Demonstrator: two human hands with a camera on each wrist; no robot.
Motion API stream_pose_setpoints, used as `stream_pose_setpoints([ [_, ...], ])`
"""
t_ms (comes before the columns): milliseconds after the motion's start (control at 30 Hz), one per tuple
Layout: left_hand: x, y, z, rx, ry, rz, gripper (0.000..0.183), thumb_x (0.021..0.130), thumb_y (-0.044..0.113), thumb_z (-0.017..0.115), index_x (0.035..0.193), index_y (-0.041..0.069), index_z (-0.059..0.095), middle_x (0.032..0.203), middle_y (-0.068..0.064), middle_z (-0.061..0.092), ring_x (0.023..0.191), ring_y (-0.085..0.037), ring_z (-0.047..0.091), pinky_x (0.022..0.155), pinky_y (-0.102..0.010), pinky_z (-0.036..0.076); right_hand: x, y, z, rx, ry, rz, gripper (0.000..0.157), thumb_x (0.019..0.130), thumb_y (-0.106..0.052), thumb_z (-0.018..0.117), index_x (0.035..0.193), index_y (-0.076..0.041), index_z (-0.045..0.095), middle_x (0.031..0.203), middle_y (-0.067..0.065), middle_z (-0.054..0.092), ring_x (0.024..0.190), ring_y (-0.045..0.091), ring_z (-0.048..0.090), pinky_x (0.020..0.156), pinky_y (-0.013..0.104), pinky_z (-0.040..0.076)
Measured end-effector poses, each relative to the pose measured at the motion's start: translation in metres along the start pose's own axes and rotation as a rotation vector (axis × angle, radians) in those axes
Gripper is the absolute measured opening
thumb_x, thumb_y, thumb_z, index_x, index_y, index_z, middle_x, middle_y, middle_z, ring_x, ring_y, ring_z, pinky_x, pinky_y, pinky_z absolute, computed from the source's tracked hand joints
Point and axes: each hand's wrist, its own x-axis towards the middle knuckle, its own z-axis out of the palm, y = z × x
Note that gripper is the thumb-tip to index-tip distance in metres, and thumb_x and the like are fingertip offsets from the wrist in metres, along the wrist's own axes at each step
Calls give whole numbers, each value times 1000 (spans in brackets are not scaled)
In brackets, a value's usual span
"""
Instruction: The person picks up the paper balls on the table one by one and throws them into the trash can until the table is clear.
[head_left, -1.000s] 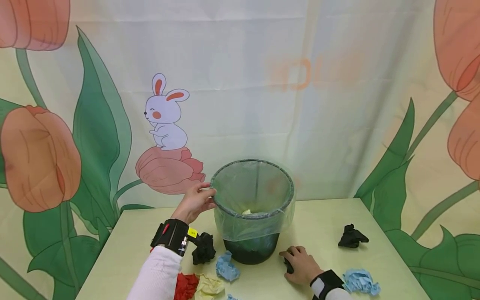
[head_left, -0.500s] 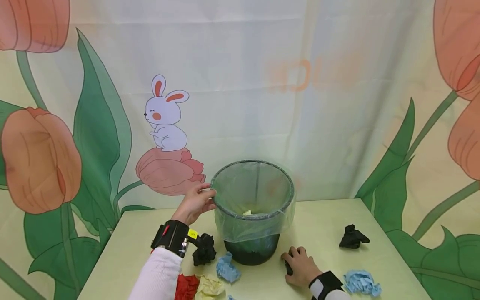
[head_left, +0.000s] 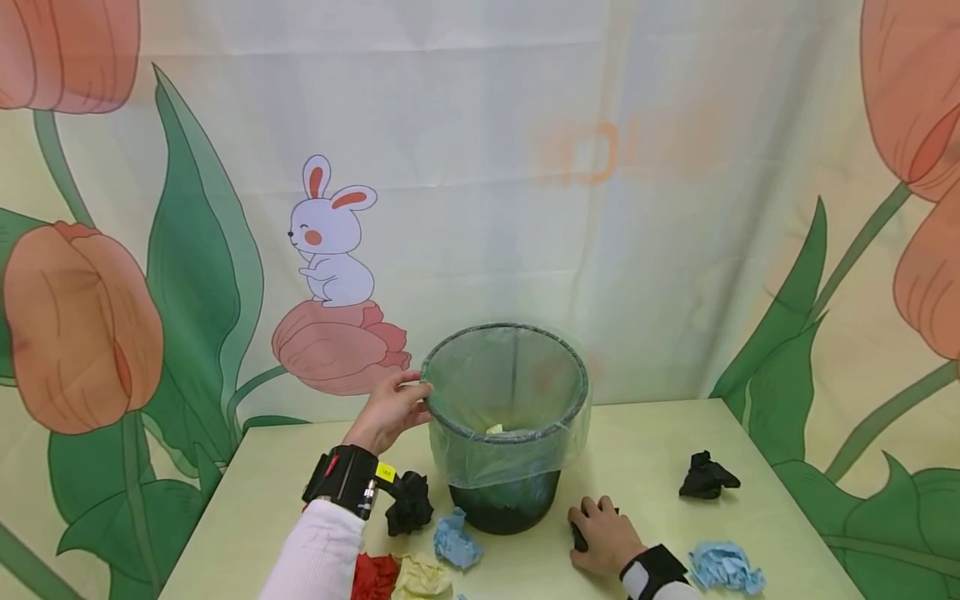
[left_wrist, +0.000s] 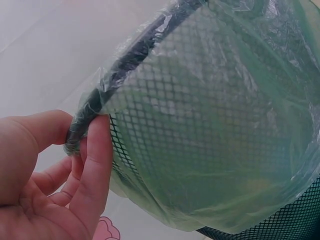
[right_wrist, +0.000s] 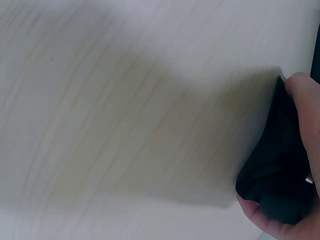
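A dark mesh waste bin (head_left: 504, 507) stands on the table, lined with a thin green plastic bag (head_left: 510, 462) folded over its rim. My left hand (head_left: 388, 410) pinches that rim at the left side; the left wrist view shows thumb and fingers on either side of the bag-covered rim (left_wrist: 132, 56). To the right of the bin, low at the table, my right hand (head_left: 606, 537) grips a crumpled black paper ball (right_wrist: 275, 160), mostly covered by the fingers in the head view. A small pale scrap (head_left: 495, 429) shows inside the bin.
Near the left forearm lie crumpled black (head_left: 409, 504), blue (head_left: 456, 539), red (head_left: 375, 577) and yellow (head_left: 422, 577) paper balls. On the right are another black ball (head_left: 708, 476) and a blue one (head_left: 726, 567). A printed curtain (head_left: 480, 208) hangs behind the table.
My right hand has shifted slightly to the right, still holding the black paper ball. The left hand stays at the bin's rim. The whole head view has tilted a little.
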Motion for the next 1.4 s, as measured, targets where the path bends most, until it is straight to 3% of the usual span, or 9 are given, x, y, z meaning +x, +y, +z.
stream_pose_setpoints([
  [200,0,1,1,-2,7,-1,53,91,12,54,139,4,32,109,-15,46,78,-16,57,74,-28,54,2,4,2,-49,6,-1,43,74,-40,68,104,-11,56,91,7,48,79,26,44,50,41,45],
  [700,0,1,0,-4,8,-11,52,91,12,55,138,4,33,104,-13,46,74,-14,55,71,-25,53,5,21,1,-35,-3,36,42,74,-36,69,103,-8,57,89,5,50,78,23,45,54,38,46],
  [967,-1,0,0,-14,2,-5,53,91,11,54,138,3,33,102,-12,46,71,-13,54,71,-25,53,9,35,-23,-79,32,65,39,74,-32,70,100,-8,56,89,5,51,80,24,47,56,39,48],
  [1300,-1,0,0,-3,0,1,52,91,12,53,139,5,33,107,-14,48,73,-14,55,72,-26,53,15,47,-55,-138,180,-22,38,74,-28,72,97,-4,53,86,9,50,74,27,47,50,40,47],
  [1400,-1,0,0,-1,5,1,53,91,13,54,139,5,34,107,-14,48,73,-14,55,72,-26,53,21,52,-66,-166,183,-20,38,75,-28,71,98,-4,52,88,10,50,75,28,47,50,40,47],
])
